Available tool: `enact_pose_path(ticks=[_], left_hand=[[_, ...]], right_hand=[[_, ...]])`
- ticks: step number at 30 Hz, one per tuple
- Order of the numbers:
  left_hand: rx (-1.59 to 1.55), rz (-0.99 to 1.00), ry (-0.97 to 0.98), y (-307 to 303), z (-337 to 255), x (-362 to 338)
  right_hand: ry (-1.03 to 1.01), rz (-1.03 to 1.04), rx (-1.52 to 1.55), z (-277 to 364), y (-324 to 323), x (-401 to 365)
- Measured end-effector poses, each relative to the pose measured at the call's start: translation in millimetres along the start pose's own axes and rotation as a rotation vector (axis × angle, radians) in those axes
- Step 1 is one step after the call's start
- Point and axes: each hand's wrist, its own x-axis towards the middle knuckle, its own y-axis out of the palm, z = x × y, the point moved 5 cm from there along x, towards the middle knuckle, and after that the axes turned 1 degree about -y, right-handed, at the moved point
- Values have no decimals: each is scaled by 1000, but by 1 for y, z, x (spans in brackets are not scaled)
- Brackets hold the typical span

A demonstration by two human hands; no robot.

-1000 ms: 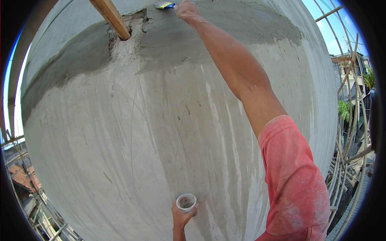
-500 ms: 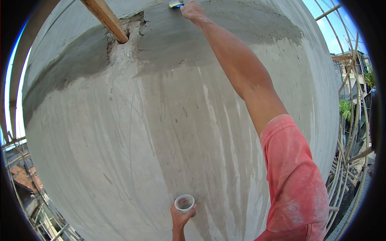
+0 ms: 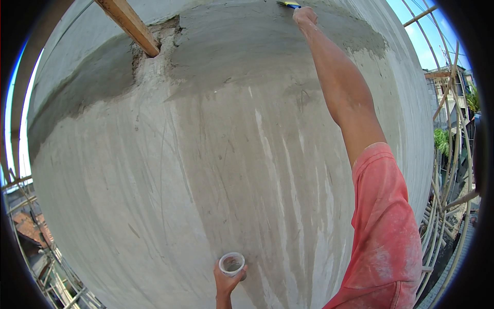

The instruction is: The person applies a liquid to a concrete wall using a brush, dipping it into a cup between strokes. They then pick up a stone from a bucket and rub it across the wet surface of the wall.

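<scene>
High on the wall, my right hand (image 3: 305,17) is closed round the handle of a paintbrush (image 3: 289,4) with pale bristles and a blue and yellow body. The bristles point left and lie against the dark, damp plaster (image 3: 231,41). Low in view, my left hand (image 3: 227,282) grips a small plastic cup (image 3: 232,263), its mouth facing up toward me. Inside the cup the bottom looks greyish. My right arm stretches up across the wall, in a dusty red sleeve.
A wooden beam (image 3: 128,26) juts from a rough gap in the plaster at upper left. The lower wall (image 3: 118,195) is paler, with drip streaks. Bamboo scaffolding (image 3: 447,170) stands at the right, with more poles (image 3: 62,278) at lower left.
My right hand and the paintbrush have swept to the right along the upper plaster, and the brush has turned to point left. The left hand keeps hold of the cup, slightly lower in view.
</scene>
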Motion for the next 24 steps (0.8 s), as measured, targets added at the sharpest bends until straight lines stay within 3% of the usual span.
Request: enact_pose_path(ticks=[5,7,8,13,14,15,16,17,18,20,21,23,24], left_hand=[[-22,-53,-25,-2,-2,-6],[-43,-34,-52,0,-6,-5],[-69,-25,-82,0,-6,-6],[-43,-21,-99,-2,-3,-8],[-37,-22,-85,-1,-3,-7],[-38,-19,-91,-2,-2,-8],[-38,-27,-84,-2,-2,-7],[-39,-37,-79,-1,-3,-7],[-42,-37,-83,-1,-3,-8],[-40,-13,-63,-1,-5,-5],[-41,-11,-63,-2,-6,-6],[-15,-10,-75,-2,-7,-5],[-15,-12,-73,-2,-7,-4]], right_hand=[[-250,29,211,66,64,-30],[-510,50,320,104,82,-58],[-743,104,159,117,98,-71],[-753,206,280,88,60,-66],[-497,187,102,68,16,-67],[-702,111,32,36,41,-16],[-534,219,-136,19,5,-14],[-520,182,-253,-6,-5,7],[-322,121,-91,-26,-36,-3],[-173,-8,-51,-51,-52,21],[-173,-8,-53,-56,-48,26],[-389,-113,-297,-44,-50,22],[-594,-230,-397,-32,-41,9]])
